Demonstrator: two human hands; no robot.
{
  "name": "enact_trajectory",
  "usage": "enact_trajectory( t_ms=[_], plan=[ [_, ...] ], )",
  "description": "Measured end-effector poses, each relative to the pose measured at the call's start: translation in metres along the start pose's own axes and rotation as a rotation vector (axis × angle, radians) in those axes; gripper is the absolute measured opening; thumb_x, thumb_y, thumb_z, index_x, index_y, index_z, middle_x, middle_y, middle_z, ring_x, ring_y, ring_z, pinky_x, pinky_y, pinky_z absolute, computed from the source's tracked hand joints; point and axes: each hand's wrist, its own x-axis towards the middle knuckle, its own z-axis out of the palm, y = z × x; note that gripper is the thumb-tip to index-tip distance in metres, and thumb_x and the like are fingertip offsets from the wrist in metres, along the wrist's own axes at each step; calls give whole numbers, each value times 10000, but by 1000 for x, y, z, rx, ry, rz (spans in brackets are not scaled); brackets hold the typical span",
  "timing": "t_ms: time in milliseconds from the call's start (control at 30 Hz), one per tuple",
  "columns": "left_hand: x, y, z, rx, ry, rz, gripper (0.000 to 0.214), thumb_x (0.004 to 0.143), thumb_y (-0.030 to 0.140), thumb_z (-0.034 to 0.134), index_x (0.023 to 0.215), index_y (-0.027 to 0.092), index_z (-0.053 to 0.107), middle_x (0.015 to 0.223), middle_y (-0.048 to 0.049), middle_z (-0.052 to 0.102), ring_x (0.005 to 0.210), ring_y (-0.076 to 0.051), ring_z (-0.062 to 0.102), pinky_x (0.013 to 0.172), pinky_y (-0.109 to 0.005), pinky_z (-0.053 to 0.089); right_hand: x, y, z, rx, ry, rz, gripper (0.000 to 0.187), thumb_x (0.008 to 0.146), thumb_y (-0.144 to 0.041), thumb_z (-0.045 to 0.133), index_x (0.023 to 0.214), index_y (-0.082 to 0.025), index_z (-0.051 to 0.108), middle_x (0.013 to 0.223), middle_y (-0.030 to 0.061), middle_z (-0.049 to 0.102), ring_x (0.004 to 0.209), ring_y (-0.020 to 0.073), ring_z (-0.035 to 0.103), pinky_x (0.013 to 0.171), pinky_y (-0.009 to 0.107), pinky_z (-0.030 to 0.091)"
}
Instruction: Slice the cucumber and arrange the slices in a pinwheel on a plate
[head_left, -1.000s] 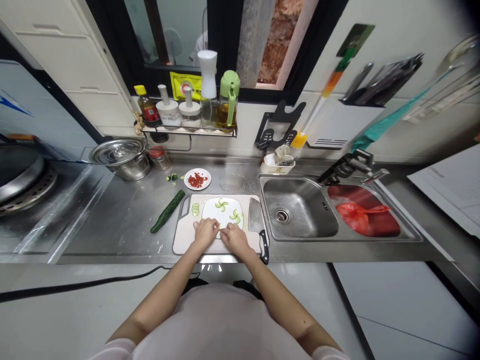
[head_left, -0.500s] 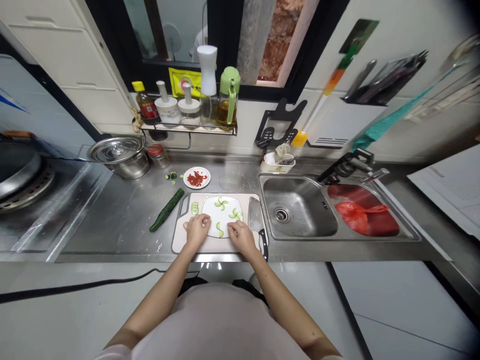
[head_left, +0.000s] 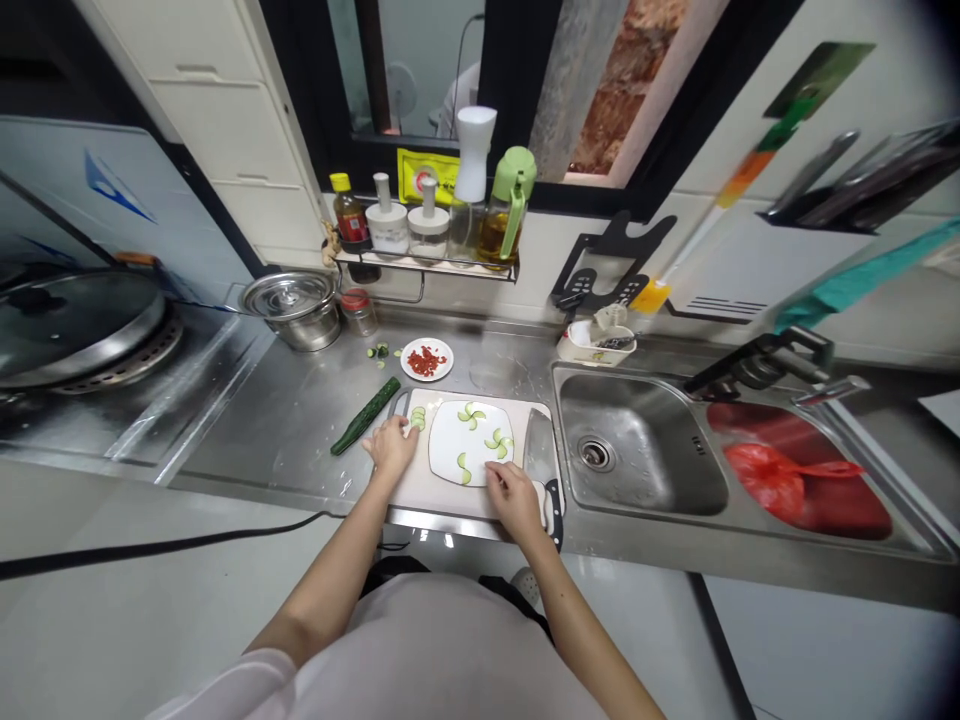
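Observation:
A white square plate lies on the cutting board, bearing curved cucumber slices set in small pinwheel groups. My left hand is at the board's left side, fingers stretched out, its fingertips at a short row of cucumber slices. Over the plate's lower right edge, my right hand has its fingers curled and pressed together; whatever may be in them is hidden. A kitchen knife rests along the board's right side. Left of the board lies a whole cucumber.
Behind the board stand a small plate of chopped red pieces and some cucumber scraps. A lidded steel pot is at the back left. The sink adjoins the board's right; a red bag lies in its second basin.
My left hand has moved off the plate's left edge to the cucumber slices on the board. My right hand stays by the plate's lower right. The view has swung left.

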Motion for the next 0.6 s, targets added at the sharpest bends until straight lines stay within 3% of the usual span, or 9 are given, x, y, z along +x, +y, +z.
enact_trajectory(
  t_ms=[300, 600],
  plan=[
    [-1, 7, 7, 87, -10, -8, 375, 844, 492, 503, 1093, 234, 612, 1125, -131, 651, 1144, -348, 524, 929, -470, 305, -2, 4, 0, -31, 3, -2, 332, 940, -316, 405, 1036, -188, 696, 923, 84, 689, 890, 204, 622, 783, 300, 484],
    [2, 5, 17, 0, 76, 0, 225, 818, 365, 590, 985, 218, 626, 1076, -97, 667, 1073, -308, 548, 926, -452, 288, -4, 5, 1, -12, 11, -24, 336, 933, -325, 412, 1021, -177, 700, 883, 84, 685, 854, 212, 623, 771, 319, 486]
  ],
)
